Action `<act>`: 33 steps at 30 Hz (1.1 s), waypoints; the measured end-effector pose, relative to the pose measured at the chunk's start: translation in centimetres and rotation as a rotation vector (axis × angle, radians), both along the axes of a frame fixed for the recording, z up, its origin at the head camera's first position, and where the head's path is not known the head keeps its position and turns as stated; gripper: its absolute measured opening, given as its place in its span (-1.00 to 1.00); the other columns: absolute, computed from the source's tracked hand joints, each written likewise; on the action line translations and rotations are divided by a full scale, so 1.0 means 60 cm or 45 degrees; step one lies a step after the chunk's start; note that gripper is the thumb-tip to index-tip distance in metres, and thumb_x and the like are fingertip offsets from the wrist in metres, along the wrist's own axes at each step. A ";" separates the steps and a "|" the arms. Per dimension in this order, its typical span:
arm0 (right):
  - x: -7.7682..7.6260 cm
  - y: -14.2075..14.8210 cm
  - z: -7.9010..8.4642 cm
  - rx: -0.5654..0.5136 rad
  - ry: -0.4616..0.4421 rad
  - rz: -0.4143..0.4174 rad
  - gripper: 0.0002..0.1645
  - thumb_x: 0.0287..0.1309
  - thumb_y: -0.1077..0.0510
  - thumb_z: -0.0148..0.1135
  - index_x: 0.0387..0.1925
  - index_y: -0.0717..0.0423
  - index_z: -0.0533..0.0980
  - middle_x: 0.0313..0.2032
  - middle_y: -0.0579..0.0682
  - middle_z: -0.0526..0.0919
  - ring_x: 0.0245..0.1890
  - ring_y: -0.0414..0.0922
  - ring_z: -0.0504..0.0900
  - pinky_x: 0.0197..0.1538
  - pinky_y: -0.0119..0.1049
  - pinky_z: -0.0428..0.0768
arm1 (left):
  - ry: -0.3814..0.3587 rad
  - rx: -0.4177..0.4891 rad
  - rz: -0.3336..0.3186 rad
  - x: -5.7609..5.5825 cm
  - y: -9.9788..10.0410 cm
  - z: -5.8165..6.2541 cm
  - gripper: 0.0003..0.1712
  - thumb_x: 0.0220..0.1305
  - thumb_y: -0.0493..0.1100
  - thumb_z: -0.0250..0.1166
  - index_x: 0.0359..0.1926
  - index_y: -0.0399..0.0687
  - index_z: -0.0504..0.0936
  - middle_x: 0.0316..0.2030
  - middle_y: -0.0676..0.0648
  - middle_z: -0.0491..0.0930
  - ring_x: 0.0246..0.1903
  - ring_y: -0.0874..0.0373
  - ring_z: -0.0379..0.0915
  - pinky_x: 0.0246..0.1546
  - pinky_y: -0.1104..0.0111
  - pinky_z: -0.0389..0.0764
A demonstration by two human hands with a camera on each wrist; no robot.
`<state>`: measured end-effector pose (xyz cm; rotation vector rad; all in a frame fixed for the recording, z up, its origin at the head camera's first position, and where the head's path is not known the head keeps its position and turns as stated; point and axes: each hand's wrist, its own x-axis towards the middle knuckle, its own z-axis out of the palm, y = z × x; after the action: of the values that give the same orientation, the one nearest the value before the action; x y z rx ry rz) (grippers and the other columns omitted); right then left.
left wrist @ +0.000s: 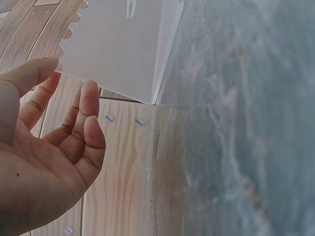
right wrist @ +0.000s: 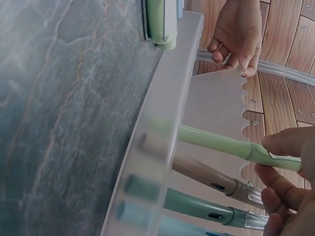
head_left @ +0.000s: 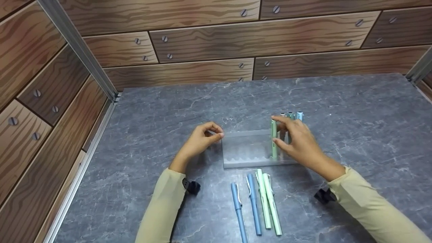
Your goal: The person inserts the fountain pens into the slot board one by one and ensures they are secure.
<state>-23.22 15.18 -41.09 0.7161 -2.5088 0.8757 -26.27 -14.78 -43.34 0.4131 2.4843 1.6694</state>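
A frosted, translucent pen holder [head_left: 246, 146] with a scalloped edge stands mid-table. My left hand [head_left: 199, 140] pinches its upper left corner between thumb and index finger; the other fingers curl loosely in the left wrist view. With my right hand [head_left: 300, 141] I hold a light green pen [right wrist: 216, 142] by its clip end, thumb and fingers around the cap. That pen stands upright in the holder, its lower end behind the front lip. Beside it, the right wrist view shows a taupe pen [right wrist: 211, 179], a dark green pen [right wrist: 194, 206] and a light blue pen [right wrist: 182, 226] in the holder.
In front of the holder lie a blue pen [head_left: 239, 212], another blue pen [head_left: 254, 206] and two light green pens [head_left: 264, 202] side by side. Wood-patterned panels [head_left: 202, 40] wall the grey marbled table [head_left: 162, 111] at the back and left, with a metal post [head_left: 81, 50] between.
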 end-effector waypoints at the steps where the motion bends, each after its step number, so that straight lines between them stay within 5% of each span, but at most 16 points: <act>1: 0.000 0.001 0.000 0.001 0.004 -0.006 -0.21 -0.13 0.35 0.46 0.20 0.12 0.38 -0.33 0.10 0.65 -0.28 0.00 0.42 -0.13 -0.12 0.31 | 0.001 0.000 0.000 0.000 0.000 0.000 -0.84 0.27 -0.21 0.29 -0.19 -0.21 0.61 -0.14 -0.20 0.63 -0.42 0.05 0.51 -0.40 0.24 0.53; 5: -0.003 0.003 0.001 0.018 0.041 -0.002 -0.22 -0.15 0.31 0.49 0.19 0.11 0.41 -0.26 0.15 0.64 -0.18 0.07 0.41 0.02 -0.03 0.29 | 0.012 0.000 -0.003 0.001 0.000 -0.001 -0.85 0.26 -0.22 0.29 -0.20 -0.21 0.62 -0.16 -0.18 0.63 -0.42 0.05 0.52 -0.37 0.21 0.56; 12: -0.010 0.005 0.010 0.093 0.026 -0.056 -0.21 -0.19 0.21 0.54 0.18 0.00 0.47 -0.26 0.10 0.52 -0.27 -0.03 0.22 -0.14 -0.20 0.13 | 0.017 -0.002 0.005 0.003 -0.001 -0.001 -0.85 0.27 -0.21 0.28 -0.20 -0.20 0.61 -0.22 -0.16 0.64 -0.43 0.11 0.50 -0.41 0.24 0.55; 33: -0.019 0.006 0.016 0.208 0.025 -0.153 -0.20 -0.13 0.15 0.53 0.23 -0.09 0.45 -0.16 0.17 0.40 -0.23 0.06 0.15 -0.12 -0.07 0.05 | -0.007 -0.003 -0.004 0.000 0.001 0.000 -0.83 0.27 -0.19 0.29 -0.18 -0.21 0.61 -0.21 -0.16 0.63 -0.48 0.09 0.45 -0.52 0.30 0.48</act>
<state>-24.36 15.56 -40.12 0.6131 -2.5969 0.6257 -26.27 -14.74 -43.34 0.4114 2.4796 1.6642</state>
